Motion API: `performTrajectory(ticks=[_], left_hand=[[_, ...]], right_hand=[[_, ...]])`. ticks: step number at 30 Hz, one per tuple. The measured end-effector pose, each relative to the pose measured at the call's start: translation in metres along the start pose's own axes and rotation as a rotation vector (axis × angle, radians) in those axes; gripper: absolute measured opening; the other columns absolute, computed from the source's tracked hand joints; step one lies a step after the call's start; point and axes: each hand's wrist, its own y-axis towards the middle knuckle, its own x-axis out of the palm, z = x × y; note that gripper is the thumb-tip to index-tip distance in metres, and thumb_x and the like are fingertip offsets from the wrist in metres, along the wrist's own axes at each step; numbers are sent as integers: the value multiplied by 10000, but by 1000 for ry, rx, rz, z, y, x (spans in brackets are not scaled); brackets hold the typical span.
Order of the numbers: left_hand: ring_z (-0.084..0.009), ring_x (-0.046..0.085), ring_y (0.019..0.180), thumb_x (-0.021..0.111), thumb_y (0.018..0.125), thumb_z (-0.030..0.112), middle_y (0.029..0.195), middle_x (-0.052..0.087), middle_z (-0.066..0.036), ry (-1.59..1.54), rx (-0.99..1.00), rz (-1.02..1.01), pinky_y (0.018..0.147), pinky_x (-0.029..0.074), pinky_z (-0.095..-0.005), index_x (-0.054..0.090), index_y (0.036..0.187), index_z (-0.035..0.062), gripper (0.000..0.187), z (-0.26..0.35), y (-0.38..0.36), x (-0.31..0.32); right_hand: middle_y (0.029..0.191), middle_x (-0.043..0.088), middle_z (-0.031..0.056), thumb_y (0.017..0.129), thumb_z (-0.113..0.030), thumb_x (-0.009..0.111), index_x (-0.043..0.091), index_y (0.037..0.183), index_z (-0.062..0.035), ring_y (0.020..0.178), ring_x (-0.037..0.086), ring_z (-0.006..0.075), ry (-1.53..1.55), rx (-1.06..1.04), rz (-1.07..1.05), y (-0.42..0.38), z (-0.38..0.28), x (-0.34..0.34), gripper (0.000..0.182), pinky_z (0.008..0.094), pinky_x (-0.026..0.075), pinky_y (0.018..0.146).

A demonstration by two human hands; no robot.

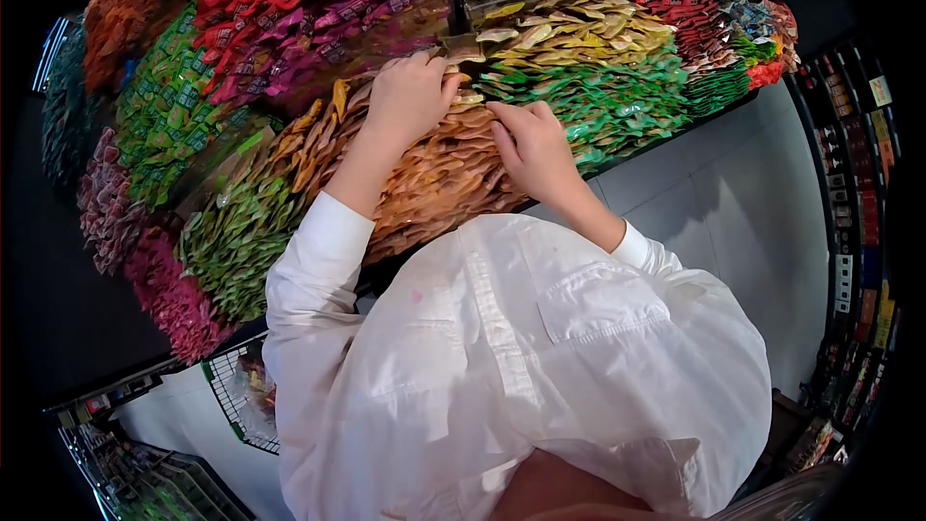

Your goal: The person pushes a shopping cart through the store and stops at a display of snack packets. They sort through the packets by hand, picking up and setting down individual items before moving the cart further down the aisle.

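Fingers curled, a person's left hand (410,95) and right hand (536,143) reach over orange packets (444,178) lying mostly crosswise below, toward the body. The left stretches farther; any pinch cannot be made out.

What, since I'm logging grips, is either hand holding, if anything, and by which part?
It cannot be told: the left hand and right hand are both at the orange-brown packets, but whether either pinches one is unclear.

You have two hands (410,96) (536,147), two white sleeves (323,241) (641,249), one shirt (511,357), one wire basket (228,384) — and packets (444,178) too many to count.
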Motion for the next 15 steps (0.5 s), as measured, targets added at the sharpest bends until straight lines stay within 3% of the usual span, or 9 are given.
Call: performTrajectory(ticks=[3, 5, 7, 8, 10, 12, 13, 15], left_hand=[[-316, 629, 783, 614, 869, 349, 794, 613, -124, -13, -95, -22, 720, 505, -404, 660, 838, 51, 303, 2, -2, 1], [-316, 628, 789, 620, 865, 349, 793, 610, -126, 9, -89, 8, 721, 504, -408, 660, 843, 51, 302, 4, -5, 2], [-316, 628, 796, 625, 861, 350, 791, 607, -127, 36, -81, 40, 722, 503, -411, 661, 847, 50, 302, 5, -6, 4], [-313, 625, 794, 633, 854, 344, 786, 608, -126, 18, -81, 53, 742, 500, -412, 661, 839, 47, 299, 4, -7, 7], [-310, 622, 793, 641, 847, 338, 781, 609, -126, 10, -90, 76, 762, 497, -412, 661, 830, 43, 296, 2, -6, 8], [-287, 617, 779, 656, 830, 319, 773, 614, -114, 92, 46, 162, 831, 478, -406, 659, 812, 40, 279, 3, -8, 7], [-263, 616, 777, 664, 817, 308, 769, 621, -102, 111, 35, 153, 891, 452, -404, 657, 790, 46, 264, 4, -8, 10], [-255, 617, 776, 666, 814, 307, 766, 620, -96, 134, 10, 184, 899, 447, -408, 656, 792, 50, 258, 5, -7, 16]], right_hand=[[849, 641, 128, 827, -79, 586, 626, 1060, -7, 841, 569, 314, 76, -58, 83, 25, -1, -7, 247, 399, 471, 774], [863, 646, 131, 831, -78, 576, 624, 1067, -10, 859, 576, 321, 85, -130, 133, 52, 9, -6, 251, 404, 477, 783], [913, 653, 145, 829, -72, 553, 617, 1070, -7, 928, 592, 333, -48, -405, 78, 90, 26, -1, 257, 417, 486, 807], [927, 663, 165, 834, -97, 532, 607, 1063, 3, 942, 616, 347, 6, -361, -132, 104, 29, -1, 261, 436, 495, 811], [909, 673, 173, 838, -155, 520, 627, 1010, 1, 882, 642, 359, -202, -182, -507, 136, 33, 6, 255, 448, 501, 790], [879, 687, 158, 900, -259, 467, 656, 947, -25, 846, 661, 356, -425, -140, -653, 161, 23, 9, 305, 449, 508, 779], [954, 686, 160, 956, -355, 387, 684, 956, -49, 922, 656, 339, -528, -36, -756, 167, 9, 10, 426, 448, 496, 827], [999, 678, 164, 967, -388, 358, 684, 992, -56, 967, 643, 334, -612, -43, -821, 167, 0, 16, 466, 452, 484, 854]])
